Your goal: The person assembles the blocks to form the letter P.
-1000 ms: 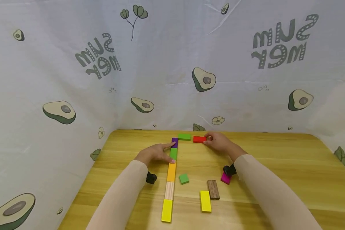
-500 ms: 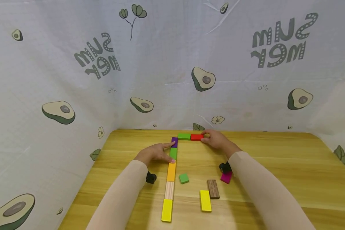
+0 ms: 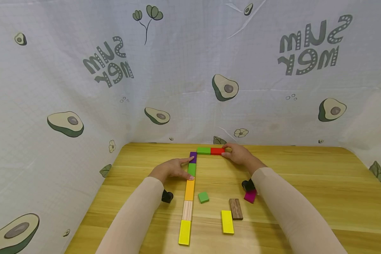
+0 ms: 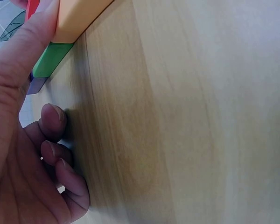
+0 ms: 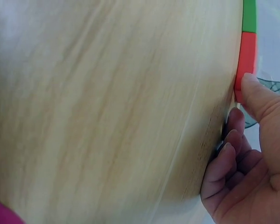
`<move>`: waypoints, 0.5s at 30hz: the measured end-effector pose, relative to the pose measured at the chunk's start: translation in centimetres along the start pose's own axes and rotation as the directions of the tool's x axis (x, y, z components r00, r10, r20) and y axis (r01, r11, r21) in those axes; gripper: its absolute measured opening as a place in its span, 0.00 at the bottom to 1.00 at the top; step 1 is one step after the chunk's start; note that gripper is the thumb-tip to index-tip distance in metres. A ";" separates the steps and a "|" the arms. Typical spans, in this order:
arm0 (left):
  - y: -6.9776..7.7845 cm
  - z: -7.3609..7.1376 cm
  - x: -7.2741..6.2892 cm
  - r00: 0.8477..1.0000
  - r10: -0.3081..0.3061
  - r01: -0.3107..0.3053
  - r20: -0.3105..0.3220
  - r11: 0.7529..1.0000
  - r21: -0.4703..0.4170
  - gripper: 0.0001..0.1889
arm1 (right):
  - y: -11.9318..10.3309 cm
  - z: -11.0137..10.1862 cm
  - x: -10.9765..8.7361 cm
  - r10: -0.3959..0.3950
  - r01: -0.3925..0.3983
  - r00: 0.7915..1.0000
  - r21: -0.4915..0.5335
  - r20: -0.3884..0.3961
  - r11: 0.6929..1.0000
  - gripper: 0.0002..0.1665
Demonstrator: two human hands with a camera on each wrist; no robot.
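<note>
At the far edge of the table, my right hand [image 3: 239, 155] pinches the right end of a red block [image 3: 217, 151]. The red block's left end meets a long green block [image 3: 204, 151], in line with it. My left hand [image 3: 171, 169] rests on a column of blocks: its index fingertip lies on the purple block [image 3: 193, 155], its thumb tip near the seam between a green block [image 3: 192, 170] and an orange block [image 3: 189, 190]. In the left wrist view, its other fingers are loosely bent beside the row. A pale wood block [image 3: 187, 210] and a yellow block [image 3: 185, 233] continue the column toward me.
Inside the corner lies a small green square block [image 3: 203, 197]. A second yellow block [image 3: 227, 222] and a dark brown wood block [image 3: 236, 209] sit nearer me, and a magenta block [image 3: 250, 196] is partly under the right wrist camera. A printed curtain [image 3: 190, 70] hangs behind the table.
My right hand has slid the red block left and slightly back, closing the gap to the long green block. During the last half second both hands stay almost still. The left hand holds its place throughout.
</note>
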State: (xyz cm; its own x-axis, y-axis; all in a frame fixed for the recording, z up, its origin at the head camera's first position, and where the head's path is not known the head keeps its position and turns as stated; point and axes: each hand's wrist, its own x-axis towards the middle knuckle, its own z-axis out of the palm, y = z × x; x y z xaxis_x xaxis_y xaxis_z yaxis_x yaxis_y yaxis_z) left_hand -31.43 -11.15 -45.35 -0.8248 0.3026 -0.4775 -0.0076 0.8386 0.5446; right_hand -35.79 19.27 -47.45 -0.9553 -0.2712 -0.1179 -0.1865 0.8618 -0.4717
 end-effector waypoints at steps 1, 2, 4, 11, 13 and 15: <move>0.0 0.0 0.0 1.000 0.001 -0.001 0.001 1.000 -0.001 0.50 | 0.0 0.0 -0.1 0.001 -0.001 1.000 0.003 0.001 1.000 0.28; 0.1 0.0 0.0 1.000 0.002 -0.002 0.001 1.000 0.001 0.50 | 0.0 0.0 -0.1 -0.001 0.001 1.000 0.009 0.000 1.000 0.29; 0.1 0.1 0.0 1.000 0.006 -0.006 0.002 1.000 0.003 0.50 | 0.1 -0.1 -0.5 -0.009 0.009 1.000 0.029 -0.002 1.000 0.31; 0.0 0.1 0.0 1.000 0.002 -0.002 -0.002 1.000 0.028 0.50 | -0.1 -1.1 -3.2 -0.045 0.042 0.999 0.085 0.024 0.995 0.35; 0.0 0.1 -0.1 1.000 0.004 -0.004 -0.004 0.999 0.044 0.49 | -0.1 -1.4 -4.5 -0.049 0.046 0.998 0.086 0.030 0.995 0.34; 0.0 0.1 -0.2 1.000 0.007 -0.007 -0.004 0.998 0.056 0.49 | 0.0 -1.8 -6.1 -0.061 0.058 0.998 0.075 0.033 0.995 0.34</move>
State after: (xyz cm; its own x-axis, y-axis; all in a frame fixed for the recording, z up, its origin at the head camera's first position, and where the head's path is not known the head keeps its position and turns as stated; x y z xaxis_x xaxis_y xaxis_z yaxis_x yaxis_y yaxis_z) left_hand -31.23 -11.16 -45.35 -0.8271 0.3067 -0.4710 0.0298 0.8607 0.5082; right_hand -30.36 21.65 -45.15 -0.9341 -0.3370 -0.1178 -0.2238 0.8098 -0.5423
